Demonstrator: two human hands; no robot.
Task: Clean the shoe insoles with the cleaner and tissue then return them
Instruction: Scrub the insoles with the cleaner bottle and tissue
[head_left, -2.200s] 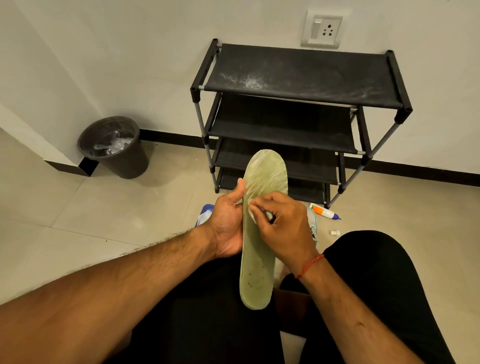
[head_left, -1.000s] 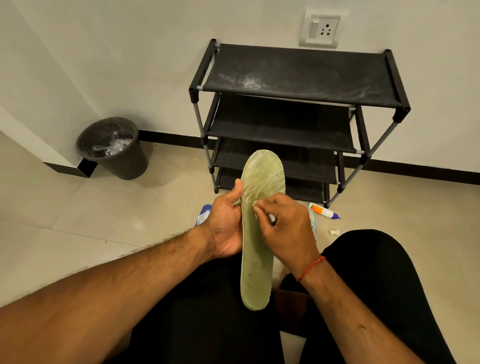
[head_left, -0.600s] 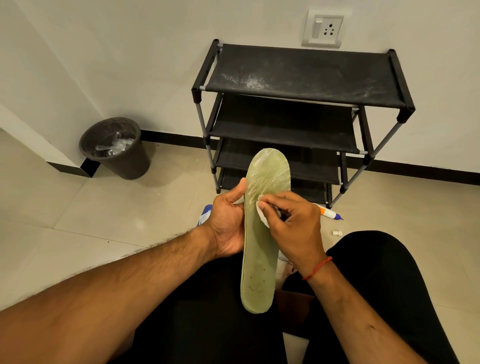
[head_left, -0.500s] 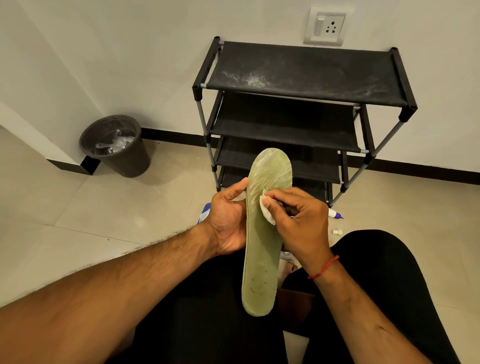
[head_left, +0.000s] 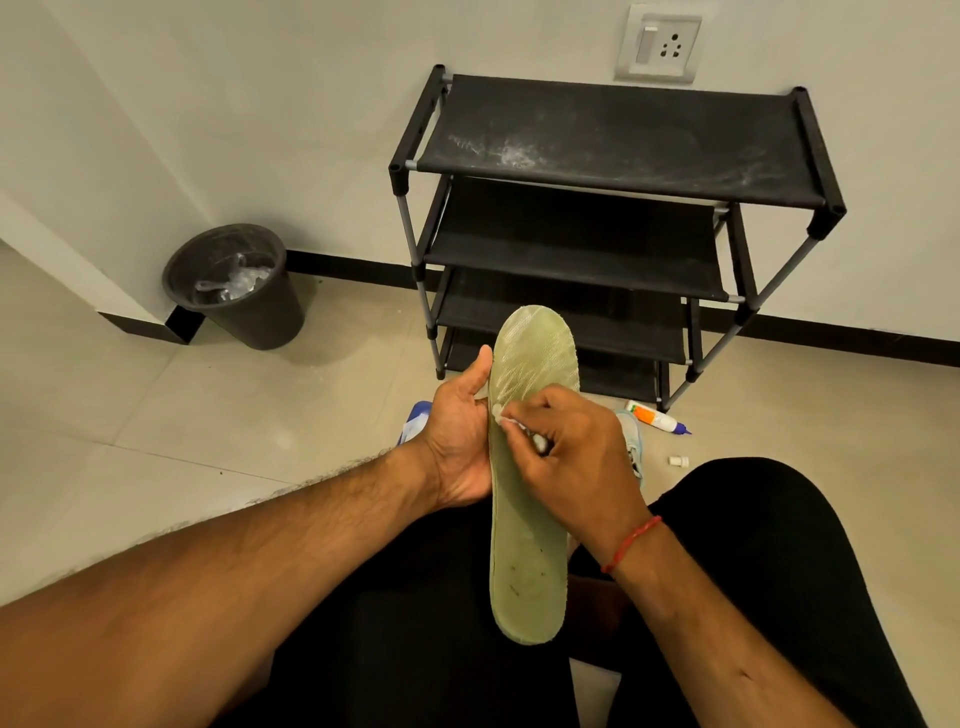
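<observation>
Floor (head_left: 156, 405) is pale beige tile; off-white wall (head_left: 260, 104) with a black skirting (head_left: 857, 338) along the base. Black four-tier shoe rack (head_left: 613, 135) stands against the far wall, with whitish dust smears on the top shelf. White switch-and-socket plate (head_left: 658, 44) is on the wall above it. Dark round bin (head_left: 234, 286) sits far left by a wall corner, with clear plastic inside. Cleaner bottle (head_left: 655, 417), white with an orange label and blue tip, lies on its side on the floor near the rack's right front leg. A small white cap (head_left: 678, 460) lies just near of it, apart. Person is seated, black trousers (head_left: 753, 545) at the near edge.

Green insole (head_left: 530, 545) is held up in mid-frame over the lap, lengthwise, toe end far and heel end near, flat face to the camera. Left hand (head_left: 460, 441) grips its left edge about mid-length, thumb up along the edge, fingers hidden behind. Right hand (head_left: 576, 447) lies on top of the insole from the right, fingers curled and pinching a small white tissue (head_left: 497, 414), which is pressed on the insole near the left edge, just beside the left thumb. Red thread bracelet (head_left: 631, 543) is on the right wrist. Part of a blue-and-white shoe (head_left: 413, 426) shows on the floor behind the left hand. A pale shoe edge (head_left: 631, 441) shows behind the right hand, mostly hidden.
</observation>
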